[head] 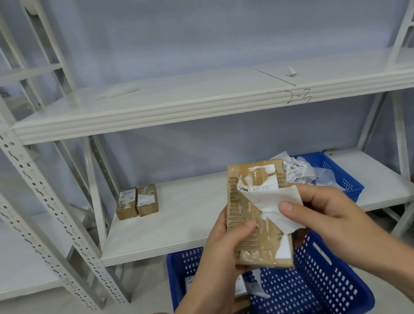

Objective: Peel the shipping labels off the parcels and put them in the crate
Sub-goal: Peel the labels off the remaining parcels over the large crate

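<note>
Above the blue plastic crate [310, 293], your left grip [228, 243] holds the brown cardboard parcel [264, 244]; right grip [323, 210] pinches its half-peeled white label [272, 199]. Yanking risks tearing.

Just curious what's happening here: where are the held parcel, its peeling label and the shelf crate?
held parcel [262, 244]: head view, on its brown taped face.
peeling label [275, 200]: head view, on the lifted white flap.
shelf crate [348, 185]: head view, on its blue perforated wall.

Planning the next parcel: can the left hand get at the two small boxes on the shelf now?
Probably not yet: nothing blocks the small boxes, but the left hand holds the parcel.
</note>
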